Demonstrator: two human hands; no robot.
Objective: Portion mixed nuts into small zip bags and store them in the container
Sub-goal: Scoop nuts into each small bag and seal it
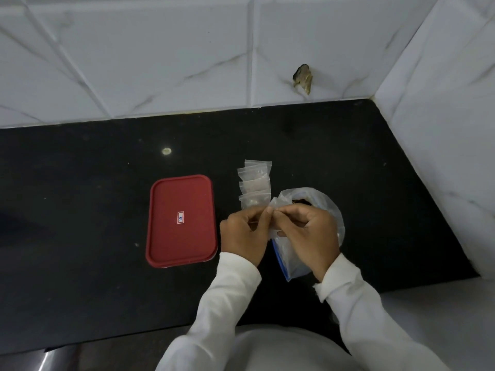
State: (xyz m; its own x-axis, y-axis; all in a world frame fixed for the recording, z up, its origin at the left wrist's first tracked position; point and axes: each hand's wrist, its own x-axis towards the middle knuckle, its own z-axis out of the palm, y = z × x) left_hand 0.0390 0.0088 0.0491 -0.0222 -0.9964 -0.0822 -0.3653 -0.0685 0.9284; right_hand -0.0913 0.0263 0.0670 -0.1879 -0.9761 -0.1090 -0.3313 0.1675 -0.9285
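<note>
On the dark surface (80, 210), the container (181, 220) sits at left, its red lid on, long axis running away from the person. Right of it, a row of small zip bags (254, 183) overlaps in a line pointing the same way. The left hand (245, 234) and right hand (308, 231) both pinch one small bag (277, 204) between fingertips, just above the surface. Under the right hand lies a large clear bag (325, 203), dark nuts (301, 201) showing at its mouth.
</note>
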